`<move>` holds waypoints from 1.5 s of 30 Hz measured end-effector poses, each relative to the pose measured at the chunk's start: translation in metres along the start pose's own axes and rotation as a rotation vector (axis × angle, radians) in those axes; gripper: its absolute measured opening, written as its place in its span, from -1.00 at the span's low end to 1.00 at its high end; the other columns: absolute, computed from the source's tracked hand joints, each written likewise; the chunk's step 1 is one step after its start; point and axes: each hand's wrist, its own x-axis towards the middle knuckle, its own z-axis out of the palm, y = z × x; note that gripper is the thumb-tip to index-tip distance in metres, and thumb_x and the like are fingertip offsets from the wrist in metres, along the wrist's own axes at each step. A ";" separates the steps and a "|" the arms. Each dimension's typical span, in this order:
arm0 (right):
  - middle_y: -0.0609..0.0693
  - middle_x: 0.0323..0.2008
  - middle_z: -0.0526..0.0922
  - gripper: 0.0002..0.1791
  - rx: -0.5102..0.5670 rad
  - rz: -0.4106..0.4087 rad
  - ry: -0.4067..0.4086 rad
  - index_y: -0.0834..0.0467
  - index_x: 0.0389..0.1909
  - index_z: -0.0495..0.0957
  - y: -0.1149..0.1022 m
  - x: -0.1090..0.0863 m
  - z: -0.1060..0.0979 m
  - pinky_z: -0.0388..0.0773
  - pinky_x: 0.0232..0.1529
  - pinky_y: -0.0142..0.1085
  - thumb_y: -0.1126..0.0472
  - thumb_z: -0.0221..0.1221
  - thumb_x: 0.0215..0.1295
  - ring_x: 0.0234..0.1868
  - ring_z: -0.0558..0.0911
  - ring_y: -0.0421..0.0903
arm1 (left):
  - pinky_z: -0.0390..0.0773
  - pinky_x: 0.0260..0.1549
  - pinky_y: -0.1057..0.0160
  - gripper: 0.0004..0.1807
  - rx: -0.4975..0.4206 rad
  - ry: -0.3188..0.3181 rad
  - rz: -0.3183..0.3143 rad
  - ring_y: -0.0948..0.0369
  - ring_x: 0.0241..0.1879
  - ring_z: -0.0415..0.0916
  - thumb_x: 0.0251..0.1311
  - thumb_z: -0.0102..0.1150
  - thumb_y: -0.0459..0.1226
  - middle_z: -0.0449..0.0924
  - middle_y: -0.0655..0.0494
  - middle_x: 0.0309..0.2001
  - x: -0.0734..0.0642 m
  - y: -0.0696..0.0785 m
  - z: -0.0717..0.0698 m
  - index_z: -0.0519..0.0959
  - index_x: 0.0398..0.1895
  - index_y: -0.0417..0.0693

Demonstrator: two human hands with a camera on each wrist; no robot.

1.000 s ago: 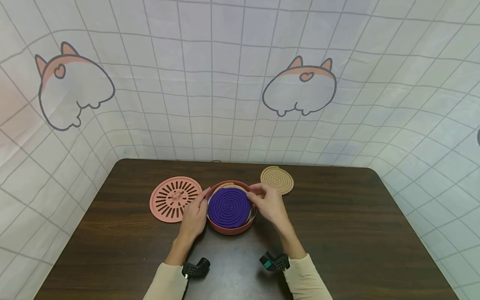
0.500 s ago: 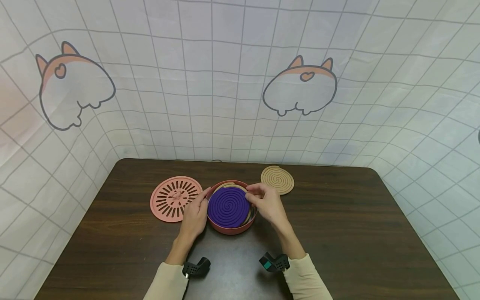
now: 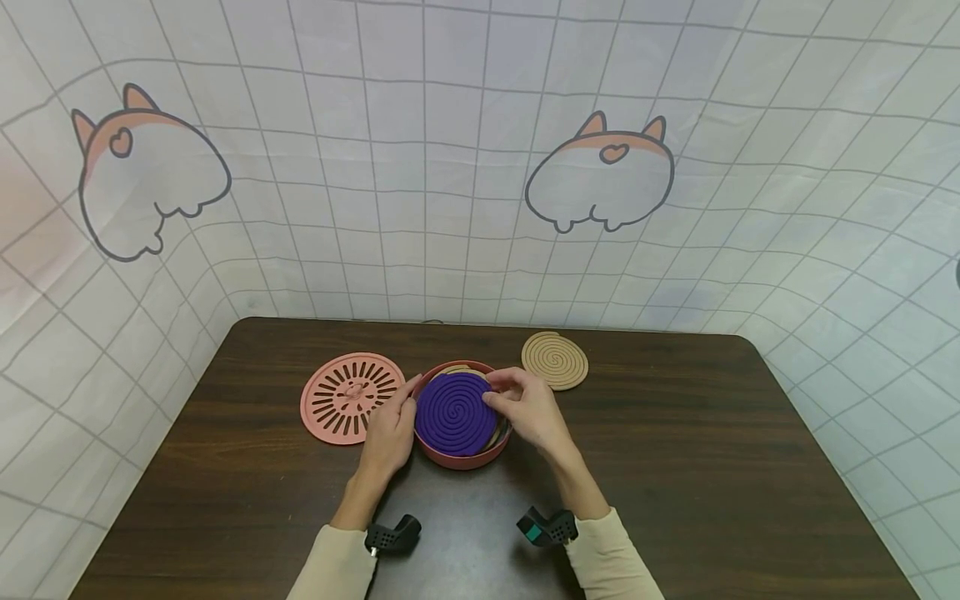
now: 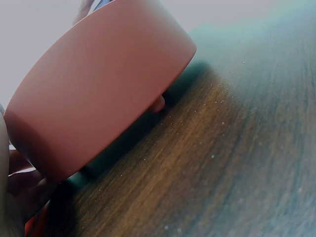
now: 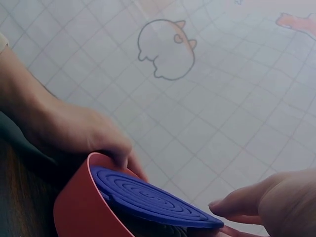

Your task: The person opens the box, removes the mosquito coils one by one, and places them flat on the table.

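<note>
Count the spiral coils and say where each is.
At least 3: a purple coil tilted in the red container's mouth, a tan coil on the table, and another tan coil partly showing beneath the purple one. More may be hidden inside.

Table (image 3: 705, 467) — bowl (image 3: 459, 463), lid (image 3: 353, 392), tan coil (image 3: 555, 361)

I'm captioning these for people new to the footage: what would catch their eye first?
Most likely the vivid purple spiral coil, tilted in the round red container, its edge pinched by the right hand while the left hand holds the container's side. Next might be the pink slotted lid on the table to the container's left. Behind, outlined corgi drawings stand out on the white gridded backdrop.
</note>
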 end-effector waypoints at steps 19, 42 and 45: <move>0.08 -0.38 0.71 -0.81 -0.040 0.005 -0.133 0.19 -0.12 0.74 0.000 -0.001 0.001 0.58 -0.49 -0.32 0.28 0.31 0.26 -0.58 0.54 -0.21 | 0.18 -0.63 0.33 -0.53 0.004 0.003 0.003 0.39 -0.71 -0.03 0.47 -0.19 -0.28 0.16 0.21 -0.66 0.001 0.000 0.000 0.52 0.34 0.04; 0.08 -0.38 0.73 -0.79 0.009 0.029 -0.123 0.23 -0.10 0.74 0.003 0.001 0.001 0.64 -0.46 -0.28 0.32 0.30 0.25 -0.56 0.61 -0.21 | 0.09 -0.72 0.36 -0.53 -0.014 0.002 0.006 0.39 -0.76 -0.05 0.48 -0.21 -0.29 0.14 0.24 -0.73 0.001 0.000 0.000 0.52 0.34 0.03; 0.09 -0.39 0.73 -0.79 0.014 0.023 -0.122 0.23 -0.10 0.74 0.003 0.002 0.000 0.63 -0.46 -0.30 0.32 0.30 0.26 -0.56 0.60 -0.21 | 0.11 -0.72 0.35 -0.53 -0.017 -0.006 0.001 0.39 -0.76 -0.04 0.48 -0.22 -0.28 0.14 0.23 -0.72 0.001 0.000 0.000 0.52 0.35 0.02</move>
